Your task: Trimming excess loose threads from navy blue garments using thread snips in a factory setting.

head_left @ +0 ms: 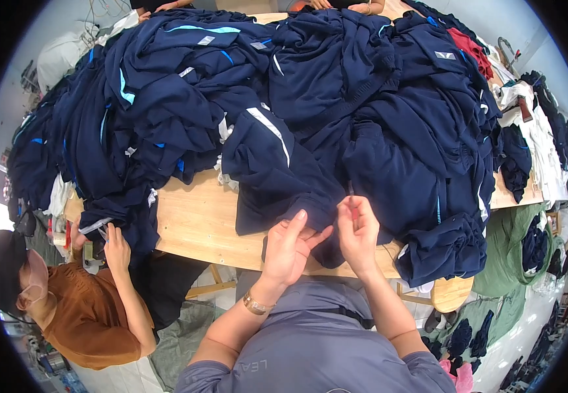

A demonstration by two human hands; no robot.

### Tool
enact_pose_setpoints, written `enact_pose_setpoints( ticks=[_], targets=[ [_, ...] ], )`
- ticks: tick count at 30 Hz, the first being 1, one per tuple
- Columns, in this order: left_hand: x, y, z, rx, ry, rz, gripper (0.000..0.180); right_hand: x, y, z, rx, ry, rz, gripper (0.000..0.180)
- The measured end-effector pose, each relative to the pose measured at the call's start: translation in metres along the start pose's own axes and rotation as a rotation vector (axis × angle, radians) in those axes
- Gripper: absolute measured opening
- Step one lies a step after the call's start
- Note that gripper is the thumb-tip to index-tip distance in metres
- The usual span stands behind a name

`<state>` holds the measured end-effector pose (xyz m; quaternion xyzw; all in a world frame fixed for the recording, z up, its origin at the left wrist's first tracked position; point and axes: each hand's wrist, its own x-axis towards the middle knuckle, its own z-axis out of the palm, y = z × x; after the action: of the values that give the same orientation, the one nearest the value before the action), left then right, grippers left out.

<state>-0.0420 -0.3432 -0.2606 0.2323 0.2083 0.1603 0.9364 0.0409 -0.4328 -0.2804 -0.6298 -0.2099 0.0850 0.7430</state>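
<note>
Rumpled navy garment pile (415, 124) on pale wooden table (195, 219). Front-center, partly over tabletop: navy garment (258, 167), matte, creased, tapered white stripe. Left hand (287, 249) spread wide by its near edge, contact unclear. Right hand (359, 230) pinching slim pointed tool (351, 188), mostly hidden.

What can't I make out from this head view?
Head view: the small tool is mostly hidden by the right hand; its kind is unclear.
Head view: the tabletop beneath the navy garments is covered by them.
Head view: the co-workers at the far side are cut off by the top edge.
</note>
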Motion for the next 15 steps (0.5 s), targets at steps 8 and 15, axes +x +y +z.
enact_pose_setpoints(
  ticks=[8, 15],
  targets=[
    [0.002, 0.007, -0.01, -0.155, 0.02, -0.055, 0.013, -0.011, 0.006, -0.026, -0.237, -0.095, -0.021, 0.025],
    [0.004, 0.003, -0.013, -0.092, -0.032, 0.016, 0.013, -0.011, -0.001, -0.023, -0.607, -0.18, -0.328, 0.023]
  ],
)
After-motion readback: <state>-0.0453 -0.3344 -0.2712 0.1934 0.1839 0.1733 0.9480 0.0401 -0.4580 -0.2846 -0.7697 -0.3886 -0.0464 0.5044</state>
